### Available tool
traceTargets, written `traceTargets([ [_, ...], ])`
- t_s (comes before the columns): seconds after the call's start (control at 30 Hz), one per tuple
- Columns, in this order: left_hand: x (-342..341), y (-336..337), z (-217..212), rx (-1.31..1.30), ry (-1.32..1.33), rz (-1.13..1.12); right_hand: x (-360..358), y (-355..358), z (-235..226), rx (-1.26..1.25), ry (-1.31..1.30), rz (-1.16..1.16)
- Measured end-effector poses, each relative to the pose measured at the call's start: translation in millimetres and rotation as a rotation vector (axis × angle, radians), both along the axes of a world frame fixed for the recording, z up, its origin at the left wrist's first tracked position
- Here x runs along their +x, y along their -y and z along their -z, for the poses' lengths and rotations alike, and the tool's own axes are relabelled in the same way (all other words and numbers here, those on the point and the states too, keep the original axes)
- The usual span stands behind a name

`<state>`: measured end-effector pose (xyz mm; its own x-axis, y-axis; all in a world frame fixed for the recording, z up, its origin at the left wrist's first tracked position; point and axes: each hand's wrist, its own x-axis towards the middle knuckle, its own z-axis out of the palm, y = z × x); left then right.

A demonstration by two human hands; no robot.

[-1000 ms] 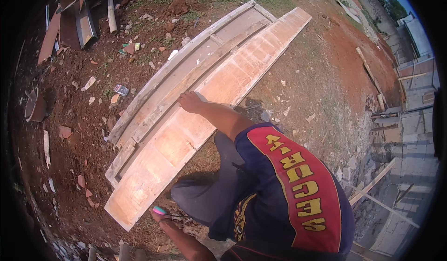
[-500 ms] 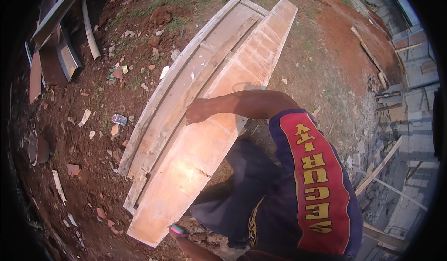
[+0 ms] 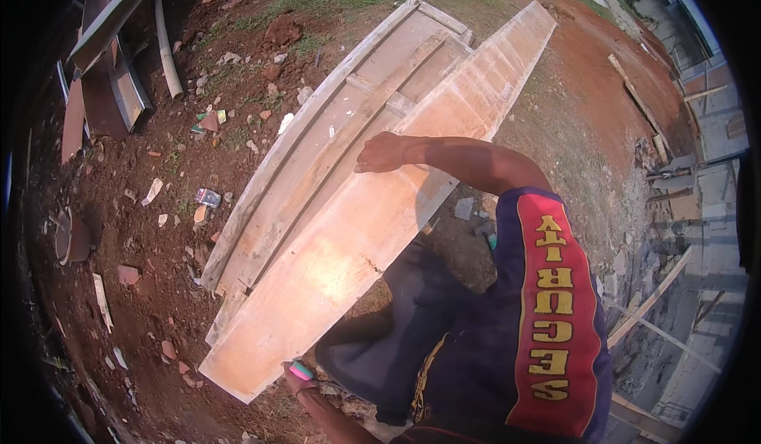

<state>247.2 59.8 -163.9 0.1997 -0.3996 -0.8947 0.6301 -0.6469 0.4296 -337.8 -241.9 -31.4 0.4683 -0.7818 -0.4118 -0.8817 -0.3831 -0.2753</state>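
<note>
A long, pale wooden board [image 3: 317, 277] slants across the middle, tilted above a framed wooden panel [image 3: 317, 111] with rough battens along it. My right hand [image 3: 382, 153] is closed over the board's far long edge, around its middle, fingers curled over that edge. Down at the board's near lower end, my left hand [image 3: 303, 382] grips the edge; some of its fingers are hidden by the board. A small pink and teal thing [image 3: 301, 371] shows at this hand, too small to name. The panel lies on the ground, partly covered by the board.
Red-brown soil with stones, broken tile and litter spreads to the left. Bent sheets [image 3: 103, 79] and a pole [image 3: 166, 47] lie at the upper left, a bucket-like container [image 3: 73, 236] below. Timber strips [image 3: 650, 293] and a concrete structure stand at the right.
The board has shifted right at its far end and slightly left at its near end, uncovering more of the panel. My right hand has moved up and right with it.
</note>
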Motion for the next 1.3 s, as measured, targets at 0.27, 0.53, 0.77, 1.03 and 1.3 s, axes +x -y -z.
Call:
traceTargets([
  [0.27,-84,-40,-49,-0.145,0.072,0.192,60,-59,82,-0.315,0.28,0.159],
  [0.53,-159,-61,-104,-0.314,0.116,0.252,251,-238,12,0.932,0.632,0.102],
  [0.77,-157,-98,-103,-0.372,0.544,0.121,306,-303,11,0.667,0.781,-0.106],
  [1.03,-113,-119,-120,-0.384,1.007,0.582,349,-316,2,0.656,0.557,-0.002],
  [1.3,-77,-140,-130,-0.277,0.513,0.682,370,-305,-10,1.066,0.662,0.105],
])
